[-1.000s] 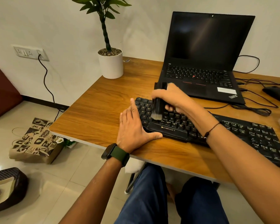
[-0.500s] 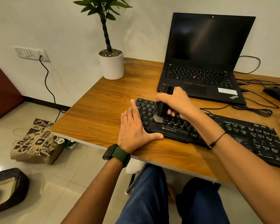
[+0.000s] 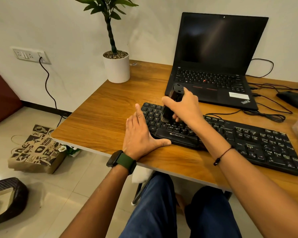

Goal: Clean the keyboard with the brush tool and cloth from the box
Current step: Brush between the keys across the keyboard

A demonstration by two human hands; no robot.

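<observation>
Right hand (image 3: 184, 107) gripping brush tool (image 3: 173, 100) on keyboard (image 3: 248, 141), left hand (image 3: 141, 136) alongside

ZEBRONICS on keyboard (image 3: 230, 138), ThinkPad on laptop (image 3: 213, 66), insta on bag (image 3: 36, 150)

Wood-grain table (image 3: 101, 117), glossy black brush tool (image 3: 175, 95), plastic keyboard (image 3: 258, 143)

Desk: one keyboard (image 3: 230, 140), one brush tool (image 3: 172, 102), one laptop (image 3: 215, 66), one mouse (image 3: 293, 100), one potted plant (image 3: 116, 66). Hands: two, the left hand (image 3: 141, 136) and the right hand (image 3: 184, 107). Wrist: one watch (image 3: 121, 161). Floor: one printed paper bag (image 3: 36, 150). Wall: one socket panel (image 3: 31, 55).
</observation>
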